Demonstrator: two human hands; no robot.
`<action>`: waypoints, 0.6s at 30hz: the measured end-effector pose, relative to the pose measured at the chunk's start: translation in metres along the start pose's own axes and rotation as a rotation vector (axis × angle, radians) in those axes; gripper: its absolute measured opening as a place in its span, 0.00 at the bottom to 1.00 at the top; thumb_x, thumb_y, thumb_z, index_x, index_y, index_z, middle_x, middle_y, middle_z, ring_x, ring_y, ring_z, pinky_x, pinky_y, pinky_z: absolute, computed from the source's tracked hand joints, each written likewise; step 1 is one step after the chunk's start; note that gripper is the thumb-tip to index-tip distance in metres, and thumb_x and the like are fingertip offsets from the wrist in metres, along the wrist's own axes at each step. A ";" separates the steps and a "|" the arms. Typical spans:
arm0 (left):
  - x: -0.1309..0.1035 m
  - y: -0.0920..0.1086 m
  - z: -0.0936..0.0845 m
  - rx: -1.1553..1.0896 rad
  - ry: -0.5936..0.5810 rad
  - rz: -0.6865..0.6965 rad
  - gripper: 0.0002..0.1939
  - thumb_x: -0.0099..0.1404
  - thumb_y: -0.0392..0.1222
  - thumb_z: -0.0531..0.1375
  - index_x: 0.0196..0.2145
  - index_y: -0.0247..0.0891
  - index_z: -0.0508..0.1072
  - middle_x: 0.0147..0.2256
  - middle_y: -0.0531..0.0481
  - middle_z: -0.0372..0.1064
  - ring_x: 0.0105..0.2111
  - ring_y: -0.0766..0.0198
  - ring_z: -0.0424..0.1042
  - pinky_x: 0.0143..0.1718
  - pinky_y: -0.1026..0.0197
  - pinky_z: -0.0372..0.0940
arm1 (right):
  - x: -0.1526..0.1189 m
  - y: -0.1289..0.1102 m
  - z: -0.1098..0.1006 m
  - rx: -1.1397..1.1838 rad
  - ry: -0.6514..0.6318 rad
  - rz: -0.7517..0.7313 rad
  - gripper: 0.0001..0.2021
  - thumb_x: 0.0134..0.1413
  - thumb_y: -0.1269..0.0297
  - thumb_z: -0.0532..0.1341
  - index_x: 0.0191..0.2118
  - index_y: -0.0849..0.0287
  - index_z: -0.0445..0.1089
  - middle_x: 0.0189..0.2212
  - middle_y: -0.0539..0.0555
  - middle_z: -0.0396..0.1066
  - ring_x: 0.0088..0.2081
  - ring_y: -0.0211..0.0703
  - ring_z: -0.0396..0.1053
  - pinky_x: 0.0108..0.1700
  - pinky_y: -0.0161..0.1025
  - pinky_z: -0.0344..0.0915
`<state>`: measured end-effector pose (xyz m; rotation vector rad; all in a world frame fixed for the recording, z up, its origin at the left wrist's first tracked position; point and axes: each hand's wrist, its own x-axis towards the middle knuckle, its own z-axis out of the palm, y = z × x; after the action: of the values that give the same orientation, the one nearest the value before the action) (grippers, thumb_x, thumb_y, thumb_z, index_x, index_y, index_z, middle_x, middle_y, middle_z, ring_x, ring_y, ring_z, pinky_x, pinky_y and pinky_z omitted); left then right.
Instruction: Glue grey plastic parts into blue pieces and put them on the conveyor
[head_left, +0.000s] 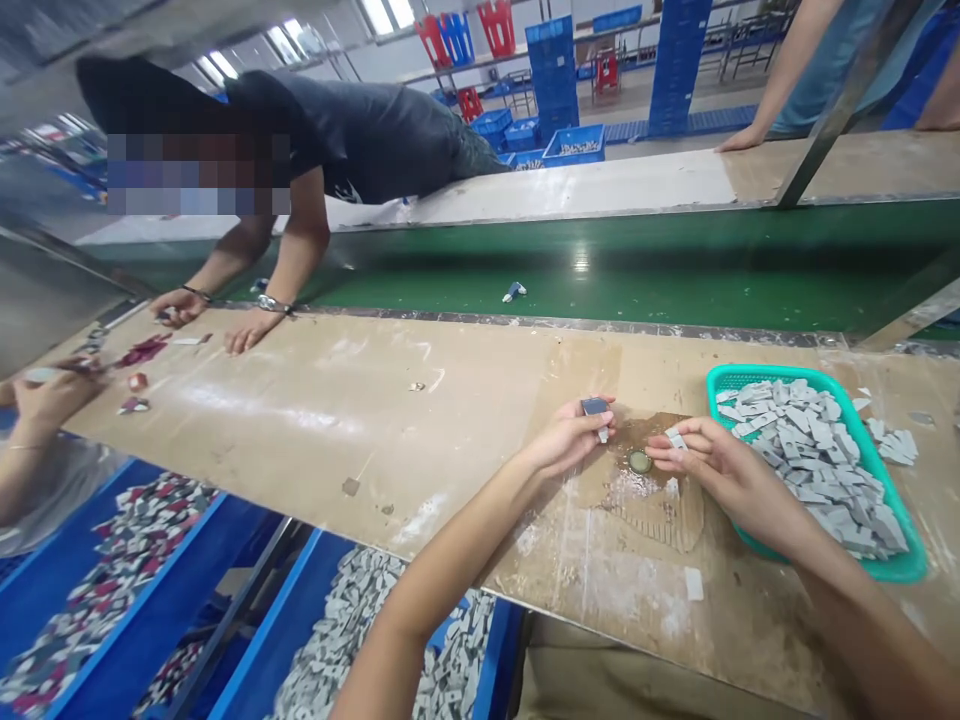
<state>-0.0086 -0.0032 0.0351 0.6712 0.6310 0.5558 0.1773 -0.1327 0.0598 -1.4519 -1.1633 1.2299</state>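
My left hand (pixel 574 438) is closed around a small dark-blue and white plastic part (pixel 595 407), held just above the table. Between the fingertips of my right hand (pixel 709 455) is a small light-grey plastic piece (pixel 676 439). Below and between both hands, a small round container (pixel 640 461) sits on a wet, stained piece of cardboard (pixel 675 515). To the right of my right hand stands a turquoise basket (pixel 916 545) heaped with similar light-grey pieces (pixel 806 450); my right forearm passes over its near-left edge.
A green conveyor belt (pixel 637 260) runs beyond the table (pixel 450 400), carrying one small part (pixel 514 292). Blue bins (pixel 300 590) filled with parts stand below the near edge. Another person (pixel 375 130) leans across at the far left; other people's hands (pixel 739 140) rest around.
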 end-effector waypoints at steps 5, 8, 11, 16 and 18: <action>-0.007 -0.004 -0.004 0.300 -0.013 0.181 0.20 0.54 0.35 0.71 0.45 0.39 0.75 0.35 0.46 0.77 0.39 0.62 0.77 0.47 0.57 0.68 | 0.002 0.010 0.010 -0.490 0.185 -0.144 0.18 0.61 0.47 0.59 0.43 0.55 0.77 0.37 0.58 0.80 0.37 0.50 0.78 0.40 0.46 0.75; -0.006 -0.006 -0.006 0.257 0.004 0.227 0.19 0.50 0.35 0.73 0.40 0.38 0.76 0.34 0.48 0.77 0.38 0.61 0.78 0.47 0.56 0.69 | 0.002 0.015 0.010 -0.519 0.234 -0.116 0.18 0.62 0.50 0.59 0.48 0.56 0.77 0.37 0.57 0.81 0.36 0.49 0.80 0.40 0.45 0.76; -0.003 -0.011 -0.008 0.183 0.009 0.199 0.18 0.48 0.37 0.74 0.37 0.37 0.76 0.34 0.48 0.78 0.36 0.61 0.78 0.47 0.54 0.71 | 0.001 0.016 0.010 -0.515 0.230 -0.067 0.17 0.62 0.51 0.60 0.48 0.57 0.76 0.37 0.57 0.81 0.37 0.51 0.81 0.39 0.45 0.78; 0.001 -0.017 -0.011 0.079 0.010 0.195 0.18 0.49 0.39 0.74 0.38 0.36 0.77 0.37 0.48 0.79 0.37 0.62 0.79 0.50 0.55 0.71 | -0.001 0.012 0.013 -0.793 0.213 -0.214 0.12 0.64 0.57 0.61 0.47 0.53 0.79 0.41 0.54 0.81 0.40 0.48 0.80 0.44 0.44 0.76; 0.001 -0.016 -0.012 0.080 0.007 0.204 0.17 0.50 0.38 0.74 0.38 0.36 0.78 0.38 0.48 0.79 0.39 0.62 0.79 0.51 0.55 0.70 | -0.003 0.011 0.015 -0.892 0.199 -0.282 0.12 0.65 0.60 0.61 0.50 0.53 0.78 0.41 0.53 0.81 0.40 0.46 0.79 0.42 0.42 0.75</action>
<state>-0.0117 -0.0083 0.0159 0.8151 0.5975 0.7254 0.1632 -0.1364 0.0472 -1.8813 -1.8108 0.3343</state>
